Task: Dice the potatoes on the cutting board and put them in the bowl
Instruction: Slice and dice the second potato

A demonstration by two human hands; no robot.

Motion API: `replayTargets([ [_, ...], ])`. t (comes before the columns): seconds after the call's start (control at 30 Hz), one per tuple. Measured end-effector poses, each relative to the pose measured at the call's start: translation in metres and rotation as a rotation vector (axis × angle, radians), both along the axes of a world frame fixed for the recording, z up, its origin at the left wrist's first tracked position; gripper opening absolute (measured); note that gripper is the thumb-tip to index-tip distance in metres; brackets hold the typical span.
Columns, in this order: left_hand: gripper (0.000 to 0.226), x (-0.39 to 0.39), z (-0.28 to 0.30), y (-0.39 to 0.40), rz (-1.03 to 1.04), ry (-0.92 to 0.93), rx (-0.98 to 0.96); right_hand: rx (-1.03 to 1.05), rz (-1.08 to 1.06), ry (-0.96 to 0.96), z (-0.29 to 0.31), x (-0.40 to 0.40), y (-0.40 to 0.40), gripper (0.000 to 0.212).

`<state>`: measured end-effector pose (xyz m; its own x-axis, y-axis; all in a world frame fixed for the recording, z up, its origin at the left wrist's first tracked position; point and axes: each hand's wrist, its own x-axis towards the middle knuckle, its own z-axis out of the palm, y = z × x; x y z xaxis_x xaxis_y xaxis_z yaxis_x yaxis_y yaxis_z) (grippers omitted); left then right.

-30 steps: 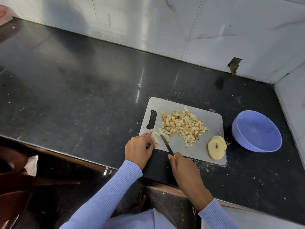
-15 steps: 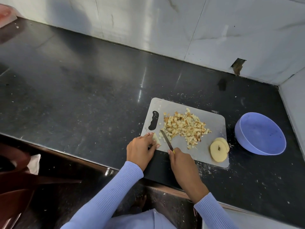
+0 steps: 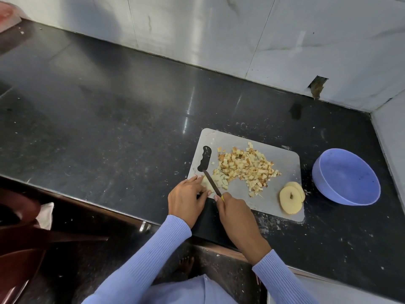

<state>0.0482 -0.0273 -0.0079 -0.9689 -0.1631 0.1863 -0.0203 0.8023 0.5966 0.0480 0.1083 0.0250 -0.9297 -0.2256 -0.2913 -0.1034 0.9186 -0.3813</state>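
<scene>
currently the right hand (image 3: pixel 235 210) has its fingers curled round the handle of a knife (image 3: pixel 212 183), whose blade lies angled across the near left corner of the grey cutting board (image 3: pixel 285 163), while the left hand (image 3: pixel 186 197) rests its fingertips on a pale potato piece (image 3: pixel 206 182) just beside the blade, fingers bent over it. diced potato (image 3: pixel 245 167) is heaped on the middle of the board, and stacked potato slices (image 3: pixel 291 199) lie at its near right corner. the purple bowl (image 3: pixel 346 176) stands on the dark counter (image 3: pixel 109 119) just right of the board, with no potato visible inside.
</scene>
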Motion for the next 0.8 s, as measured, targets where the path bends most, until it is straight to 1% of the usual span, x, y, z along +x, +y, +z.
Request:
replayTargets([
  [0.13,0.012,-0.001,-0.001,-0.001,-0.016,-0.006,0.025,0.035,0.0,-0.036,-0.002,0.0,-0.004,0.03],
  [0.33,0.012,-0.004,-0.003,-0.001,-0.024,-0.031,-0.001,0.081,-0.01,-0.068,0.0,-0.001,-0.013,0.034],
  [0.53,0.019,-0.005,0.001,0.003,0.001,-0.045,-0.035,0.117,-0.004,-0.111,0.0,0.014,0.004,0.032],
  [0.67,0.012,-0.004,0.0,0.003,0.022,-0.044,-0.034,0.147,-0.012,-0.147,0.001,0.029,0.019,0.029],
  [0.8,0.011,-0.004,0.002,0.003,0.016,-0.058,-0.037,0.166,-0.015,-0.123,0.004,0.036,0.021,0.029],
])
